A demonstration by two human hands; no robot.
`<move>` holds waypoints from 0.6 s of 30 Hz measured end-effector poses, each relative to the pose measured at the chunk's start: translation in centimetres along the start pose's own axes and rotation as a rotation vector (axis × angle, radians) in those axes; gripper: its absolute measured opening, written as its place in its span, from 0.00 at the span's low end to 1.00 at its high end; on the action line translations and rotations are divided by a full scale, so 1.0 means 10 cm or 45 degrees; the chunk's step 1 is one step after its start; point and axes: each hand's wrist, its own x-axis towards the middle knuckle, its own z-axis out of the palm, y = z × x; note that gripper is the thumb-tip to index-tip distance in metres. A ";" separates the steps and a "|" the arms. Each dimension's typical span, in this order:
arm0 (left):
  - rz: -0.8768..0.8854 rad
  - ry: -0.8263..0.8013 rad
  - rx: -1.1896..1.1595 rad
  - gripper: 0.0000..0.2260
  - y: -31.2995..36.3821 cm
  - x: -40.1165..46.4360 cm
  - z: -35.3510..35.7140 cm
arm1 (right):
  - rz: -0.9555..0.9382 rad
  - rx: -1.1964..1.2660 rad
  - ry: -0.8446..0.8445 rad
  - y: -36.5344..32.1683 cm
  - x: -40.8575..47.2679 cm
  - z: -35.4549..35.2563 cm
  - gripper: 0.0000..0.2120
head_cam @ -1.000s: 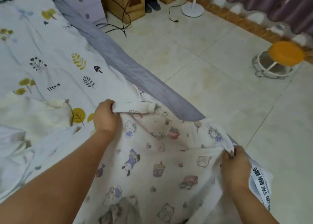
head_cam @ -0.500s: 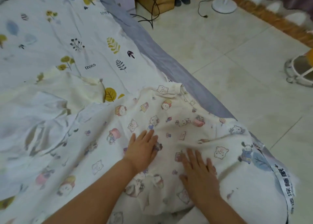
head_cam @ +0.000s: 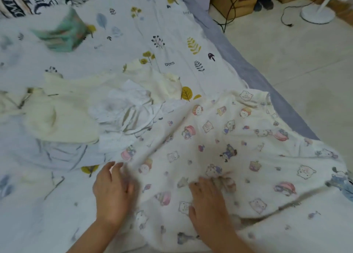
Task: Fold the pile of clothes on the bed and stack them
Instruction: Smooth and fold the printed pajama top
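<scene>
A cream garment printed with cartoon animals lies spread over the near right part of the bed. My left hand lies at its left edge with fingers extended, blurred by motion. My right hand presses flat on the garment's near middle, fingers straight. To the left lies a loose pile: a pale yellow garment, a crumpled white one and a light blue-white piece.
The bed sheet has leaf and tree prints; its grey edge runs diagonally to the right. A folded green item sits at the far left. Tiled floor, cardboard boxes, cables and a fan base lie beyond.
Both hands let go of the cartoon garment's edges after laying it on the bed, then slid back toward me over the cloth, the left hand reaching its left edge.
</scene>
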 end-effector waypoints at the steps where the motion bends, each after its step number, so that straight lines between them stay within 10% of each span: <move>1: -0.121 -0.003 0.039 0.23 -0.20 0.00 -0.01 | -0.013 0.001 -0.049 -0.13 0.00 0.06 0.29; 8: -0.815 -0.352 -0.043 0.23 -1.47 0.05 -0.04 | -0.127 0.011 -0.072 -0.88 0.15 0.41 0.22; 12: -0.499 -0.769 -0.060 0.02 -1.90 -0.02 -0.26 | -0.167 0.054 0.041 -1.29 0.37 0.45 0.21; 16: -0.135 -0.669 -0.136 0.06 -2.06 -0.03 -0.35 | -0.273 0.099 0.258 -1.64 0.64 0.51 0.17; 18: -0.100 -0.539 -0.208 0.23 -2.01 0.03 -0.30 | -0.361 0.027 0.302 -1.81 0.78 0.52 0.17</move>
